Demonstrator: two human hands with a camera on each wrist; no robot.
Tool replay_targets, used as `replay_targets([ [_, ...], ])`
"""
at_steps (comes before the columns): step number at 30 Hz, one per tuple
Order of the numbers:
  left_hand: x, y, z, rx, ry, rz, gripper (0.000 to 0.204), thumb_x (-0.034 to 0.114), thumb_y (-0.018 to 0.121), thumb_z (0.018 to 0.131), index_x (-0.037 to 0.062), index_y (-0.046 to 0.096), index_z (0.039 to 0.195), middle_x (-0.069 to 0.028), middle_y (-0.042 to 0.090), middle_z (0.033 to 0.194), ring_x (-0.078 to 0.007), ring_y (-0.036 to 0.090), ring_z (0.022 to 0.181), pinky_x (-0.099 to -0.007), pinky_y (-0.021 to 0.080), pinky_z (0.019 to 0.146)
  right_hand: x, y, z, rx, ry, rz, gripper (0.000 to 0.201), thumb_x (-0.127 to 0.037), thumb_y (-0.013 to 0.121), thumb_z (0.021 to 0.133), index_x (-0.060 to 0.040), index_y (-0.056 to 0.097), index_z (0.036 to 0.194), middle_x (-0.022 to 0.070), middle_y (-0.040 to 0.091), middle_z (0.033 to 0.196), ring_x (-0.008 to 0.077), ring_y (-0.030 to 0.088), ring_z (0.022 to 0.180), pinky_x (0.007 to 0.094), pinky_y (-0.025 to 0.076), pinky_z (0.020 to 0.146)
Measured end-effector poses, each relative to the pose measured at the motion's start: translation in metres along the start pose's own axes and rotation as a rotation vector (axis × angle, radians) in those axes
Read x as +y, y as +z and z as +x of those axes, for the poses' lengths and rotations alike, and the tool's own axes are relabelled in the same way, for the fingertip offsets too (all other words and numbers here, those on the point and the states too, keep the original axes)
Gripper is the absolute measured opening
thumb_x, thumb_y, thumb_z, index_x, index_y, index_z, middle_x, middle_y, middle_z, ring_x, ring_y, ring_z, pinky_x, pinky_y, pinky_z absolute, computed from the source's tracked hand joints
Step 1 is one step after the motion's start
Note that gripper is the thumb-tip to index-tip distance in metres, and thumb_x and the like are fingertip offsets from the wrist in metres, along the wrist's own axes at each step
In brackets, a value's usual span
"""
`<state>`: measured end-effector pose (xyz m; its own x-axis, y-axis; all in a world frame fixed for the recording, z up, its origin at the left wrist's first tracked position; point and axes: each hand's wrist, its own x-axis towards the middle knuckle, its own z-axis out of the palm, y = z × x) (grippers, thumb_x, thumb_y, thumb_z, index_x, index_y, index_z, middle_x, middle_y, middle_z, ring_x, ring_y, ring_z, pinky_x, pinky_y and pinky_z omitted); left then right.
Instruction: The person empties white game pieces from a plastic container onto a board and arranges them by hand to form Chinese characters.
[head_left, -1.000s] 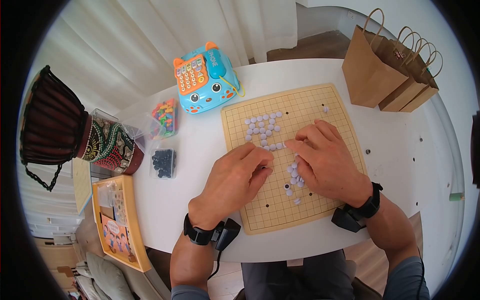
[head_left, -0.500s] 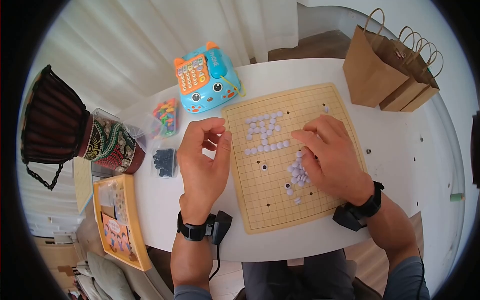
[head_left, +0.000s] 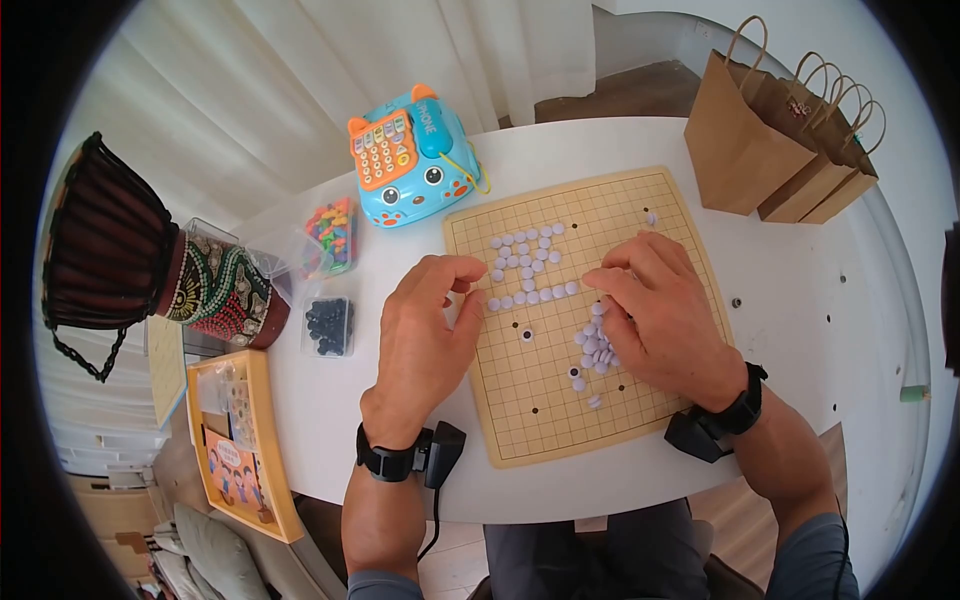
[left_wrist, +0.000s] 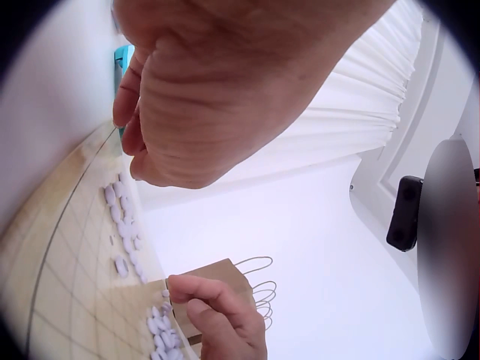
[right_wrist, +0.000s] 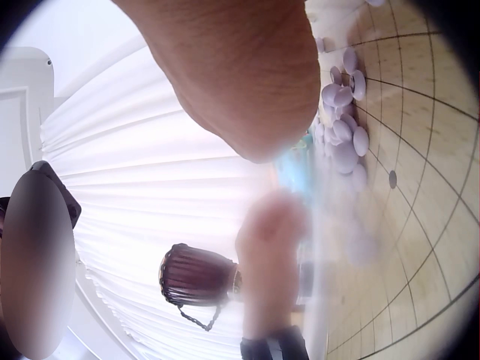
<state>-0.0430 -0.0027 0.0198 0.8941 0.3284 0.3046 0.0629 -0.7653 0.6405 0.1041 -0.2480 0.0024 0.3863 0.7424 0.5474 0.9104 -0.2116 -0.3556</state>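
White round game pieces (head_left: 527, 272) form a pattern on the wooden grid board (head_left: 510, 440), with a straight row (head_left: 532, 297) at its bottom. My left hand (head_left: 425, 325) hovers at the board's left edge, fingers loosely bent, thumb and index finger apart near the row's left end. Over the board's right half is my right hand (head_left: 660, 310), its index fingertip close to the row's right end. Beneath its thumb lies a loose heap of white pieces (head_left: 595, 348), partly covered by the hand. No piece shows between the fingers of either hand.
A toy phone (head_left: 410, 170) stands behind the board. Left are a box of colourful pieces (head_left: 330, 235), a box of black pieces (head_left: 327, 327), a drum (head_left: 215, 285) and a wooden tray (head_left: 265, 440). Paper bags (head_left: 745, 150) stand at back right.
My left hand has swung left from the bottom row, uncovering it, then come slightly back toward the board. My right hand has drawn a little to the right.
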Motion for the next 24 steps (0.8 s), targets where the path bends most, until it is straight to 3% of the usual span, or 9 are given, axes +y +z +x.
replay_targets([
  [7, -0.0001, 0.0014, -0.0008, -0.023, 0.007, 0.023, 0.025, -0.002, 0.082, 0.099, 0.0029, 0.076, 0.123, -0.0100, 0.079, 0.112, -0.0244, 0.075, 0.101, -0.0381, 0.060, 0.086, -0.0006, 0.0005, 0.0001, -0.006, -0.002, -0.001, 0.021, -0.003, 0.073, 0.091, -0.0026, 0.079, 0.112, 0.0105, 0.066, 0.111, 0.0331, 0.064, 0.110, 0.0488, 0.051, 0.107],
  [9, -0.0003, 0.0027, -0.0011, -0.026, 0.027, 0.002, 0.028, -0.002, 0.082, 0.097, 0.0035, 0.075, 0.123, -0.0132, 0.076, 0.109, -0.0318, 0.074, 0.097, -0.0432, 0.060, 0.085, -0.0010, 0.0006, -0.0001, -0.010, 0.002, 0.002, 0.021, -0.003, 0.073, 0.091, -0.0024, 0.079, 0.112, 0.0105, 0.066, 0.112, 0.0329, 0.064, 0.110, 0.0488, 0.051, 0.107],
  [24, 0.0020, 0.0042, -0.0016, -0.084, -0.019, -0.024, 0.028, -0.001, 0.082, 0.098, 0.0023, 0.075, 0.125, -0.0143, 0.072, 0.107, -0.0313, 0.074, 0.095, -0.0430, 0.062, 0.084, -0.0025, -0.0007, 0.0007, -0.032, -0.001, 0.007, 0.019, -0.004, 0.074, 0.092, -0.0020, 0.078, 0.110, 0.0111, 0.067, 0.111, 0.0322, 0.065, 0.109, 0.0491, 0.051, 0.108],
])
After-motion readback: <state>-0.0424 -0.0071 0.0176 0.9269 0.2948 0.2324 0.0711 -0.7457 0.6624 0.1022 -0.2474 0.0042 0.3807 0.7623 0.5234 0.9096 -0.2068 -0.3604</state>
